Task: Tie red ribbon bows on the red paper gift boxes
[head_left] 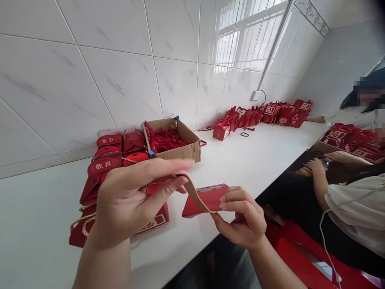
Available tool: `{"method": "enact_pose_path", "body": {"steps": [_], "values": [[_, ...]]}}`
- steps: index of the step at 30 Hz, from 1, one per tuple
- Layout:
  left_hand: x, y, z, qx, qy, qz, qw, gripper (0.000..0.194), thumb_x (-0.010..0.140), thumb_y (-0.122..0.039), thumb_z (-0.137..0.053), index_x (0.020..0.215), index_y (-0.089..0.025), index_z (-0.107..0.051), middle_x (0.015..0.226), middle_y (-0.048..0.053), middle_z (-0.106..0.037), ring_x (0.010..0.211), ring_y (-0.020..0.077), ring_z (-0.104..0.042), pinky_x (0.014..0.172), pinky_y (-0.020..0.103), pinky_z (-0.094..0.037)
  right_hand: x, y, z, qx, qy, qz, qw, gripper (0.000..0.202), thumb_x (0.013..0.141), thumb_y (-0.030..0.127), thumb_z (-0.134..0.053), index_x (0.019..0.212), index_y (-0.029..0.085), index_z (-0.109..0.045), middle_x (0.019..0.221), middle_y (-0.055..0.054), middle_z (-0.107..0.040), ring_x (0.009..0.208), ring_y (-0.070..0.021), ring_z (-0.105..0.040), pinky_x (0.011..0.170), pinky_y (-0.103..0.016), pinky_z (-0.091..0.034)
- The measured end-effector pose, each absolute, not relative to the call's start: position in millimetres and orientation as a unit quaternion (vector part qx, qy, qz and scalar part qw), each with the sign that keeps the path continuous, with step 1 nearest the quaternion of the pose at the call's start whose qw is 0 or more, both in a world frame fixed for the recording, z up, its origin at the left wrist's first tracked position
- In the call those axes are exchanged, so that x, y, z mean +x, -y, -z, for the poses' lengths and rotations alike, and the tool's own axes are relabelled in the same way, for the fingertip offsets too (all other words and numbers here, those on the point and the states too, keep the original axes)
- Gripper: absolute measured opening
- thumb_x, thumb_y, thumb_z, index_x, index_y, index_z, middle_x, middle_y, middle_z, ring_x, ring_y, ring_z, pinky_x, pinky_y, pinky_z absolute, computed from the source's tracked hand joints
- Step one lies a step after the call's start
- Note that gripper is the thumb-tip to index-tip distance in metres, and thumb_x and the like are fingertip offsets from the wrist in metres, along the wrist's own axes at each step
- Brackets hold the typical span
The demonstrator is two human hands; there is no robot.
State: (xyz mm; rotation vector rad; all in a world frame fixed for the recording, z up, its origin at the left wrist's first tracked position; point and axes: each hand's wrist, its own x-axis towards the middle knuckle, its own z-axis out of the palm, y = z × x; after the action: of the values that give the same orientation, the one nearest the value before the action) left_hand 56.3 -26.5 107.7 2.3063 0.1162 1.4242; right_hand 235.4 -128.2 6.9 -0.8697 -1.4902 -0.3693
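A red paper piece with a slot cut near its far edge is in front of me, above the table. Pinching its near edge is my right hand, thumb below and fingers on top. A curved tan strip runs from that pinch up to my left hand. The strip's upper end lies between the left thumb and fingers. Whether strip and red piece are one part I cannot tell. Partly hidden behind my left hand, a red box with a printed label sits on the table.
Red gift boxes, some with gold rope handles, stand in rows at left. Behind is a cardboard box of red ribbons. More red boxes line the wall. At right, a person sits beside a carton of red boxes.
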Motion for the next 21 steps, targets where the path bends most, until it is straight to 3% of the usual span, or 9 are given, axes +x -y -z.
{"method": "enact_pose_path", "body": {"steps": [3, 7, 12, 17, 21], "values": [[57.7, 23.1, -103.9, 0.834, -0.053, -0.491, 0.244, 0.057, 0.078, -0.002, -0.063, 0.124, -0.033, -0.056, 0.094, -0.004, -0.071, 0.072, 0.0102, -0.068, 0.057, 0.018, -0.057, 235.0, 129.7, -13.8, -0.373, 0.656, 0.180, 0.631, 0.033, 0.068, 0.008, -0.069, 0.095, 0.022, -0.058, 0.075, -0.004, -0.060, 0.062, -0.0168, -0.058, 0.053, -0.035, -0.053], [61.2, 22.2, -103.1, 0.883, -0.007, -0.412, 0.224, 0.044, 0.079, 0.000, -0.058, 0.112, -0.029, -0.063, 0.089, -0.003, -0.071, 0.070, 0.0084, -0.065, 0.061, 0.016, -0.054, 233.8, 131.1, -22.3, -0.357, 0.661, 0.185, 0.634, 0.032, 0.067, 0.006, -0.068, 0.094, 0.020, -0.059, 0.074, -0.004, -0.059, 0.060, -0.0159, -0.058, 0.050, -0.033, -0.052], [66.4, 24.2, -105.3, 0.923, -0.011, -0.278, 0.267, 0.043, 0.088, -0.004, -0.039, 0.113, -0.030, -0.064, 0.090, 0.001, -0.067, 0.073, 0.0096, -0.062, 0.062, 0.019, -0.049, 233.8, 131.7, -23.4, -0.357, 0.663, 0.169, 0.636, 0.033, 0.068, 0.007, -0.068, 0.095, 0.022, -0.058, 0.074, -0.003, -0.059, 0.061, -0.0161, -0.059, 0.051, -0.032, -0.052], [67.1, 15.9, -100.5, 0.919, -0.008, -0.294, 0.264, 0.036, 0.086, -0.004, -0.041, 0.099, -0.024, -0.069, 0.077, 0.001, -0.061, 0.064, 0.0083, -0.056, 0.056, 0.019, -0.045, 236.9, 131.6, -17.4, -0.371, 0.654, 0.167, 0.638, 0.033, 0.066, 0.008, -0.070, 0.094, 0.021, -0.059, 0.075, -0.004, -0.060, 0.062, -0.0167, -0.059, 0.053, -0.033, -0.052], [64.6, 13.4, -100.1, 0.909, -0.058, -0.306, 0.277, 0.034, 0.087, -0.009, -0.043, 0.107, -0.024, -0.064, 0.091, 0.003, -0.069, 0.079, 0.0137, -0.063, 0.065, 0.023, -0.052, 238.9, 131.0, -14.2, -0.381, 0.650, 0.173, 0.634, 0.032, 0.067, 0.009, -0.070, 0.093, 0.023, -0.059, 0.075, -0.003, -0.060, 0.062, -0.0173, -0.060, 0.054, -0.035, -0.053]]}}
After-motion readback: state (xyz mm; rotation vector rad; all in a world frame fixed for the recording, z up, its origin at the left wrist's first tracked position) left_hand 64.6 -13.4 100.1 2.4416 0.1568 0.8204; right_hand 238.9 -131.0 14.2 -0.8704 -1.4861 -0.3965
